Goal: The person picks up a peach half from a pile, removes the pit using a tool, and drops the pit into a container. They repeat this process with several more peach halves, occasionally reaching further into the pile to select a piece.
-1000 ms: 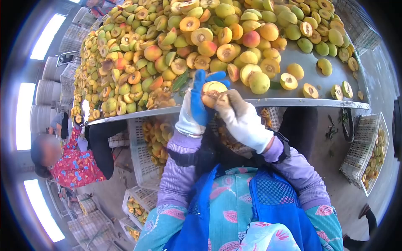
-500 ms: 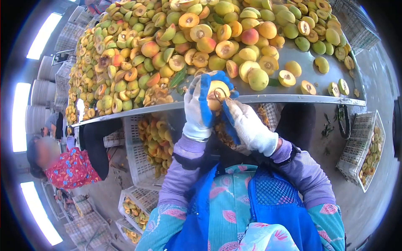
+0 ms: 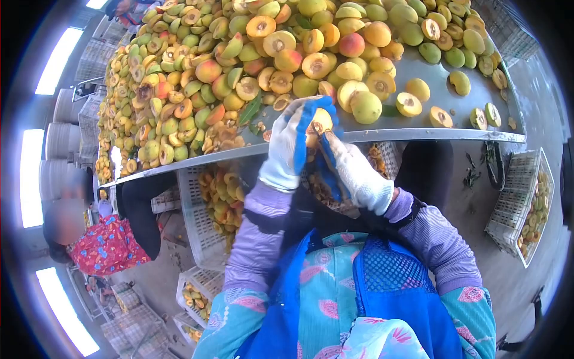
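Observation:
In a white and blue glove, my left hand [image 3: 287, 140] is closed around a yellow peach half [image 3: 323, 119], its cut face turned toward my right hand. My right hand [image 3: 359, 176], also gloved, pinches a small thin pitting tool [image 3: 317, 128] with its tip against the fruit; fingers cover most of the tool. Both hands are at the near edge of the metal table [image 3: 394, 138]. Just beyond them lie many cut and whole peaches [image 3: 366, 107], green, yellow and red. A green leaf [image 3: 251, 109] sits among them.
Below the table edge, a white crate [image 3: 200, 224] of peach halves stands left of my lap. Another crate [image 3: 508, 203] with fruit is on the floor at right. A person in a red patterned top [image 3: 110, 245] is at left. More crates [image 3: 194, 293] stand behind.
My left hand has turned the peach half, so less of its cut face shows. My right hand has shifted slightly down, still at the fruit.

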`<action>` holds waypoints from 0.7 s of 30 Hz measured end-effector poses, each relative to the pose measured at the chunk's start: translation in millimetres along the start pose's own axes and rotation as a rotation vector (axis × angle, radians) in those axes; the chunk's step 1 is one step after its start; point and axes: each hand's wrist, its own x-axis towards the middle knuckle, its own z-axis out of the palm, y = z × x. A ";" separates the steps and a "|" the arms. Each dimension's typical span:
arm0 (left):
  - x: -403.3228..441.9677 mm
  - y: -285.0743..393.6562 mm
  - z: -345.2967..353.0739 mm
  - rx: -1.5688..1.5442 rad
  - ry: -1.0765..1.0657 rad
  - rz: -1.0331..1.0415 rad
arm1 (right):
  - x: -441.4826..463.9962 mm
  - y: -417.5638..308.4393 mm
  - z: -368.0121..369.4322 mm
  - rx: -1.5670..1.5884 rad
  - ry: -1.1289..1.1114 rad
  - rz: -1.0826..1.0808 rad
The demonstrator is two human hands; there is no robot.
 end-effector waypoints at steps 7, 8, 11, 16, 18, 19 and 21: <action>7.6 10.9 9.4 -0.851 0.219 -0.803 | -0.4 15.3 5.6 0.868 -0.704 0.210; 10.1 9.6 4.8 -0.821 0.117 -0.769 | -5.3 13.3 4.5 0.767 -0.542 0.227; 11.4 0.2 5.9 -0.924 0.007 -0.716 | -5.8 15.5 2.1 0.847 -0.618 0.211; -8.3 9.7 3.8 -0.988 0.118 -0.778 | -14.1 15.6 8.2 0.279 -0.349 0.172; -19.9 1.6 2.6 -0.900 0.119 -0.725 | -12.2 12.2 1.8 0.144 -0.448 0.190; -22.7 7.5 -5.1 -0.872 0.110 -0.751 | -6.0 14.6 2.4 0.614 -0.699 0.417; -29.1 18.2 -17.4 -1.099 0.280 -0.911 | -8.6 18.0 20.3 0.868 -0.681 0.475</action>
